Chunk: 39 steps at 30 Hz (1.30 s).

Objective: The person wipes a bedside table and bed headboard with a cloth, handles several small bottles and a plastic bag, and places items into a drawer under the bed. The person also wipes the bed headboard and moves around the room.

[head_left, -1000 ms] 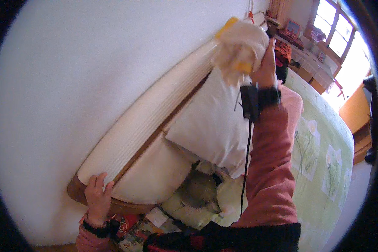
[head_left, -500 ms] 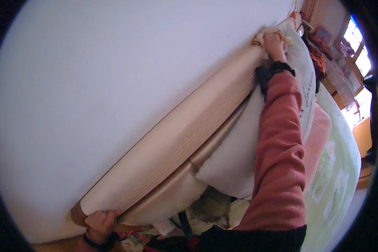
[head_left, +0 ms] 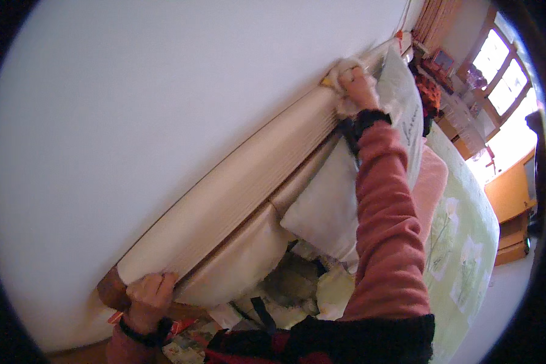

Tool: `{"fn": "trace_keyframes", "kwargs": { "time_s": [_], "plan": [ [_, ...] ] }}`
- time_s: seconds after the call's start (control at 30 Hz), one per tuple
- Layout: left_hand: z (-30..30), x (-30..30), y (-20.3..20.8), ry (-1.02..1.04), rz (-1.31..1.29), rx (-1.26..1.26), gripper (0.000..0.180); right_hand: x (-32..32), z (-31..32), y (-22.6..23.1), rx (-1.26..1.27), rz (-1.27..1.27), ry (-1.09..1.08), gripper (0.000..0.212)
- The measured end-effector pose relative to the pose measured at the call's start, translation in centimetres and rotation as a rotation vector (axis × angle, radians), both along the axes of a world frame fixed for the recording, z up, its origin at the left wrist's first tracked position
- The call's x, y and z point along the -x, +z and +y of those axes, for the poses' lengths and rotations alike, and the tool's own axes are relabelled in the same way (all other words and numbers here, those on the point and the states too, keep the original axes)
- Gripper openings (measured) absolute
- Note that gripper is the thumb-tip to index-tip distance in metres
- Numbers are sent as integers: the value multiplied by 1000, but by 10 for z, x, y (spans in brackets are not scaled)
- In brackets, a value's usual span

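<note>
A cream padded headboard (head_left: 236, 164) with a ribbed lower band runs slantwise along the white wall, from the near left to the far right. My left hand (head_left: 151, 294) grips its near end, fingers curled over the edge beside the brown wooden corner (head_left: 112, 288). With my right arm stretched far forward, my right hand (head_left: 359, 88) presses a crumpled pale cloth (head_left: 346, 65) onto the headboard's top toward the far end. A bit of yellow shows at the cloth's left side. My right palm is hidden.
A pale grey pillow (head_left: 324, 206) and a pillow with dark lettering (head_left: 400, 91) lean against the headboard. Beyond my right sleeve are a pink pillow (head_left: 431, 182) and a green patterned bed cover (head_left: 461, 261). Mixed clutter (head_left: 291, 282) lies near my body. A window (head_left: 497, 67) stands far right.
My right hand and the cloth have slid a little toward me along the headboard's top. My left hand stays on the near end. The whole view has shifted slightly.
</note>
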<state>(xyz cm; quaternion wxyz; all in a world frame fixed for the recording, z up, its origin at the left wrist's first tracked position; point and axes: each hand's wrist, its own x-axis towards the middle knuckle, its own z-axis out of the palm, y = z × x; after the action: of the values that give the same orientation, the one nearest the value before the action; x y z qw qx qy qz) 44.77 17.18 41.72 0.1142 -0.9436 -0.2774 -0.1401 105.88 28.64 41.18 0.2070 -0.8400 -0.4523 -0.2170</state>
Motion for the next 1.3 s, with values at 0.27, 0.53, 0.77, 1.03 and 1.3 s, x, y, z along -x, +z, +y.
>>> {"fn": "trace_keyframes", "kwargs": {
  "time_s": [0.27, 0.53, 0.77, 1.03, 1.3],
  "plan": [
    [-1, 14, -10, -116, -320, 88, 9, 215, -54, 11, 14, 296, 168, 55],
    [-126, 131, -22, -152, -643, 435, 15, 450, -132, 14, -92, 477, 359, 52],
    [-204, 257, -53, 65, -689, 531, 13, 593, -166, -13, -197, 681, 568, 64],
    [-285, 335, -70, 213, -822, 681, 13, 662, -268, -133, 107, 653, 550, 53],
    [-331, 380, -84, 402, -840, 831, 16, 646, -268, -100, -64, 609, 690, 46]
  ]
}}
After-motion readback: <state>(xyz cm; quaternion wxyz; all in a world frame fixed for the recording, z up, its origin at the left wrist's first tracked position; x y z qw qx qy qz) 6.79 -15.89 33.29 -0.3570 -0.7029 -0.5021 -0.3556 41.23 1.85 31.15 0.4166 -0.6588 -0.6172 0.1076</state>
